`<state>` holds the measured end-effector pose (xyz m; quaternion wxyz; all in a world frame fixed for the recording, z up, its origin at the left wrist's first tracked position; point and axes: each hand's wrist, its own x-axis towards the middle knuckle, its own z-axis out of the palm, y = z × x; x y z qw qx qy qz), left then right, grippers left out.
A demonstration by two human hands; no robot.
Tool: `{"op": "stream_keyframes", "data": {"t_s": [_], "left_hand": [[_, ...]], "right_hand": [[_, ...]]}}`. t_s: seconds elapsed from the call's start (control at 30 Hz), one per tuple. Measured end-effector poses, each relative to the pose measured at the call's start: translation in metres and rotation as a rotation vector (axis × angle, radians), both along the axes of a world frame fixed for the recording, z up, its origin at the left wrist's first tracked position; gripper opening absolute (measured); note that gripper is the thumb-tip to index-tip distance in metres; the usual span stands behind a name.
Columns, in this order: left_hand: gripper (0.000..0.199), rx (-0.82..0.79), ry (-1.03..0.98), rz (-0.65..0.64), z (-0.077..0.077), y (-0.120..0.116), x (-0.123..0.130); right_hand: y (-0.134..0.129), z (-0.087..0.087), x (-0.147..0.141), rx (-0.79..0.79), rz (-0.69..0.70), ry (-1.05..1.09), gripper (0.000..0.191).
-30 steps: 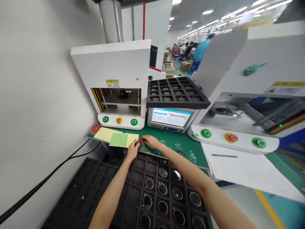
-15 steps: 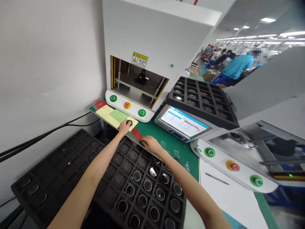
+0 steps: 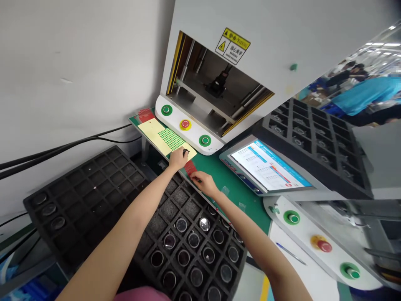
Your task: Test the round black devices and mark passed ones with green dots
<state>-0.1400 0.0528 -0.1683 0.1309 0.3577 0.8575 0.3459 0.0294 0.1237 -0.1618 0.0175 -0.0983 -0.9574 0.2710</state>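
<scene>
My left hand (image 3: 178,159) is closed around a small black round part (image 3: 186,153), held over the near end of a pale yellow sheet (image 3: 153,134) bearing rows of green dots (image 3: 171,139). To its right my right hand (image 3: 204,184) is pinched, fingertips at the lower end of a red sheet (image 3: 189,168). Whatever lies between those fingertips is too small to make out. Below both arms, a black foam tray (image 3: 163,221) holds several round watch-like pieces (image 3: 194,240) in its compartments.
Behind the sheets stands a white press machine (image 3: 191,125) with buttons. A display screen (image 3: 266,165) and a second foam tray (image 3: 313,129) are to its right. Clear film scraps (image 3: 225,191) lie on the green mat (image 3: 216,167). A pen (image 3: 291,253) rests on white paper. A co-worker in blue (image 3: 366,96) is farther off.
The view has shifted closer to the press and its screen. My left hand still holds the black part over the yellow sheet. My right hand's fingers are drawn closer together by the red sheet.
</scene>
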Motion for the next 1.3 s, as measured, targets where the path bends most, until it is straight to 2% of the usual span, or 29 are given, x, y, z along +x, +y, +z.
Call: {"op": "stream_keyframes", "data": {"t_s": [0.3,0.47,0.77,1.0,1.2,1.3], "left_hand": [[0.026,0.026,0.04,0.0,-0.007,0.001,0.002],[0.026,0.026,0.05,0.002,-0.008,0.001,0.002],[0.026,0.031,0.049,-0.005,-0.008,0.001,0.003],[0.027,0.043,0.015,0.007,-0.01,0.001,0.002],[0.026,0.073,-0.039,0.012,-0.003,-0.002,-0.001],[0.026,0.113,-0.058,0.01,0.006,-0.005,-0.003]], "right_hand": [[-0.003,0.006,0.0,0.0,-0.025,-0.012,0.016],[-0.002,0.012,-0.006,-0.027,-0.026,-0.069,0.019],[-0.003,0.013,-0.007,-0.061,-0.037,-0.107,0.022],[0.001,0.018,-0.009,0.006,0.028,-0.161,0.006],[-0.003,0.023,-0.025,0.041,0.076,-0.197,0.02],[-0.01,0.035,-0.032,0.045,0.036,-0.131,0.02]]}}
